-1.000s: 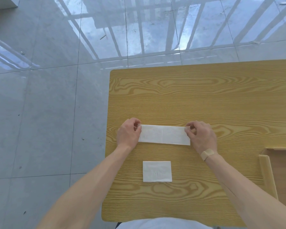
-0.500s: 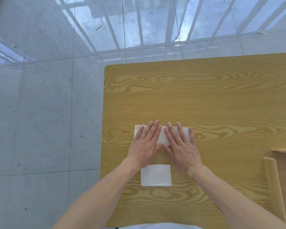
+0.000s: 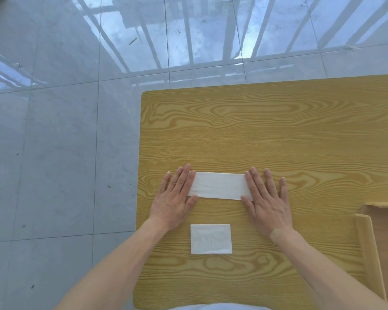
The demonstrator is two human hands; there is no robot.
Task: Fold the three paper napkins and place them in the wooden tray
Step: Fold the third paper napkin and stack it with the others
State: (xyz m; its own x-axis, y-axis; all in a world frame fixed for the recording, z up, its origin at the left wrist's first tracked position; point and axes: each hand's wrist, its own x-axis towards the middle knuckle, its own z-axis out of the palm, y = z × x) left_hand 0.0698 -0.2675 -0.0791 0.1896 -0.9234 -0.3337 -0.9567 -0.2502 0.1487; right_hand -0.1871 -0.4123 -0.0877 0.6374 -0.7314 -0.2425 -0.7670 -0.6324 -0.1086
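Observation:
A white paper napkin (image 3: 220,185), folded into a long strip, lies flat on the wooden table (image 3: 267,135). My left hand (image 3: 176,198) presses flat on its left end, fingers spread. My right hand (image 3: 264,198) lies flat on its right end, fingers spread too. Nearer to me a second napkin (image 3: 210,238) rests folded into a small rectangle, untouched. The wooden tray (image 3: 367,242) shows at the right edge, only its left wall and part of its floor in view.
The table's left edge (image 3: 139,198) drops to a glossy grey tiled floor (image 3: 54,153). Bare tabletop stretches beyond the napkins and to the right of them, up to the tray.
My hands were together on the middle of the strip half a second ago; they have slid apart to its two ends. A second ago they pinched its ends.

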